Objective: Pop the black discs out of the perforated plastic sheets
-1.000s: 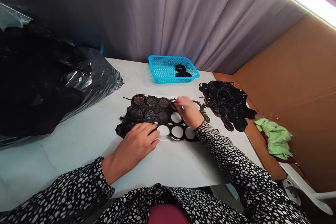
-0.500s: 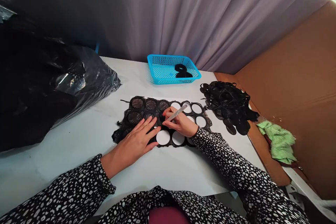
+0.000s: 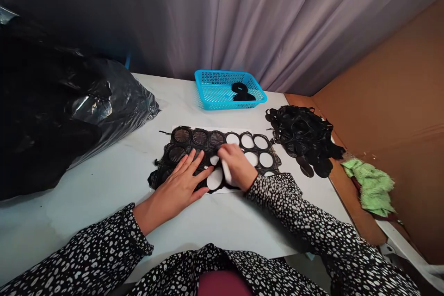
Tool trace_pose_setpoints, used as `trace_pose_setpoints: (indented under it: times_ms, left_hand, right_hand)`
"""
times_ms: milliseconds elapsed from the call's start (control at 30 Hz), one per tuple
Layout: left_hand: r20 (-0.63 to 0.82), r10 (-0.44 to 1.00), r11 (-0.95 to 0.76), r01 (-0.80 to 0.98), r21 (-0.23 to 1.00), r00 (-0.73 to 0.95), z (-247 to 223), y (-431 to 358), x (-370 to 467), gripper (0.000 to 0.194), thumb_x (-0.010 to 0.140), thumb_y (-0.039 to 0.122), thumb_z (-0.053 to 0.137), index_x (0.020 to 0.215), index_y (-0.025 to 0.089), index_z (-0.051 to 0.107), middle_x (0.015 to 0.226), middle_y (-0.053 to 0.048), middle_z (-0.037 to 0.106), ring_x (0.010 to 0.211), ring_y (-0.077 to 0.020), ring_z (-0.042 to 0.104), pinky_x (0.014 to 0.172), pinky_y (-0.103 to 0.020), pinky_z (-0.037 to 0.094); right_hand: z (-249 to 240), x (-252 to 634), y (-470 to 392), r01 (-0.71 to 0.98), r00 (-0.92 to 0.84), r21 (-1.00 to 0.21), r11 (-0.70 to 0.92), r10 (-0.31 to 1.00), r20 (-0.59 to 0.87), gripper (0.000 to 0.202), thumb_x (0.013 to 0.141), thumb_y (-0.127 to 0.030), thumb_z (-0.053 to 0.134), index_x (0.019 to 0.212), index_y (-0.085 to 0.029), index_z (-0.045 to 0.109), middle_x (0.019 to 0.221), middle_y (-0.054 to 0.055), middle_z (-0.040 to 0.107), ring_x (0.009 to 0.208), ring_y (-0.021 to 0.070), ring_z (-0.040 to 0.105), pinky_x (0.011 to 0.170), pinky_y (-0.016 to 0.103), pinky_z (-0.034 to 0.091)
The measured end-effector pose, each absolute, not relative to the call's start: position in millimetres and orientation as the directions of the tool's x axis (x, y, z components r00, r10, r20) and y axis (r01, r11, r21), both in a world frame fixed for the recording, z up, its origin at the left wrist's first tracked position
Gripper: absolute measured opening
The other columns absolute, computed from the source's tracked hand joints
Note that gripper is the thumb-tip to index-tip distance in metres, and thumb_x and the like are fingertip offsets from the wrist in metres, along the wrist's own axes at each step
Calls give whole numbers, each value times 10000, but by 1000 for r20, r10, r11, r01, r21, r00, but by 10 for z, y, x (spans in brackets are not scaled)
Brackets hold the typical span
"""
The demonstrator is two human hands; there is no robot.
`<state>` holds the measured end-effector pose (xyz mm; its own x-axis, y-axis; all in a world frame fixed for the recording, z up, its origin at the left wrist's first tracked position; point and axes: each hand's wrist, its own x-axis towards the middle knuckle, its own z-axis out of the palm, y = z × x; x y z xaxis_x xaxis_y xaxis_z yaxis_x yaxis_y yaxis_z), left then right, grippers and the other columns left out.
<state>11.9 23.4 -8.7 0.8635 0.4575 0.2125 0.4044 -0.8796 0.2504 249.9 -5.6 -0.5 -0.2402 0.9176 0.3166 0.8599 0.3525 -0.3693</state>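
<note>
Black sheet (image 3: 217, 138) (only one) has long axis left-to-right; left hand (image 3: 180, 187) rests spread on it, right hand (image 3: 239, 166) grips one blurred stick (image 3: 226, 172).

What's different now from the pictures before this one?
The right hand has moved left and closer to the person, still holding the pale stick. Just beside it, a circle in the black sheet that was dark now shows white. The left hand has its fingers spread wider on the sheet. The blue basket, black bag and green cloth stayed put.
</note>
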Motion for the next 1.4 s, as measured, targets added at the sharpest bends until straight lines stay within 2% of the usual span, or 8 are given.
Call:
trace_pose_setpoints:
  times_ms: [67, 167, 300, 433, 567, 700, 1200, 1400]
  left_hand:
    - [221, 468, -876, 416, 243, 856, -81, 216, 108, 471, 1011, 480, 426, 1420, 254, 483, 1602, -114, 249, 1483, -360, 164, 1149, -548, 292]
    - [219, 478, -872, 431, 231, 850, 4, 232, 145, 488, 1004, 525, 404, 1400, 259, 507, 1566, -121, 329, 1461, -360, 245, 1122, -539, 336]
    - [241, 485, -873, 450, 187, 841, 119, 417, 345, 460, 1009, 502, 409, 1299, 190, 583, 1399, -135, 537, 1377, -319, 417, 1117, -509, 352]
    - [281, 477, -879, 449, 162, 833, 31, 637, 482, 536, 1028, 491, 355, 1389, 119, 491, 1487, -174, 442, 1419, -298, 359, 1150, -481, 317]
    - [238, 483, -873, 443, 204, 843, -83, 690, 420, 542, 1021, 511, 363, 1427, 164, 459, 1557, -152, 343, 1461, -288, 275, 1155, -466, 312]
    - [214, 488, -868, 446, 217, 846, -86, 669, 374, 534, 1020, 502, 377, 1435, 176, 453, 1570, -145, 318, 1471, -294, 244, 1163, -474, 295]
    - [169, 502, -858, 465, 216, 848, -55, 657, 401, 534, 1009, 496, 417, 1420, 159, 473, 1586, -143, 282, 1482, -293, 209, 1194, -462, 243]
    - [168, 496, -863, 462, 202, 852, -66, 664, 400, 526, 1012, 491, 410, 1421, 165, 471, 1584, -145, 288, 1483, -292, 206, 1192, -461, 244]
  right_hand:
    - [63, 2794, 124, 899, -1, -405, 166, 926, 376, 158, 937, -141, 402, 841, -221, 498, 836, 87, 555, 800, 244, 489, 745, 376, 440]
    - [230, 3201, 387, 911, 229, -412, -33, 870, 437, 154, 945, -193, 404, 812, -225, 475, 770, 63, 518, 733, 239, 465, 701, 367, 408]
    - [287, 3119, 505, 919, -51, -336, 206, 907, 418, 153, 930, -148, 442, 807, -228, 485, 854, 81, 550, 837, 246, 491, 778, 367, 420]
    - [127, 2738, 489, 808, -343, -398, 435, 896, 284, 142, 947, -136, 428, 877, -212, 526, 960, 92, 562, 913, 234, 502, 838, 367, 447]
    - [62, 2696, 512, 667, -335, -631, 396, 916, 221, 108, 965, -231, 467, 889, -196, 536, 1008, 78, 545, 897, 194, 532, 835, 348, 464]
    - [114, 2771, 555, 597, -331, -729, 336, 930, 157, 184, 954, -284, 502, 793, -195, 512, 1020, 66, 538, 870, 174, 540, 824, 337, 466]
    - [150, 2708, 579, 614, -297, -737, 283, 948, 117, 174, 940, -255, 457, 775, -204, 471, 889, 45, 534, 817, 179, 503, 767, 329, 432]
    - [106, 2696, 595, 625, -328, -700, 345, 930, 165, 208, 947, -277, 502, 752, -207, 479, 894, 49, 547, 904, 201, 512, 829, 345, 426]
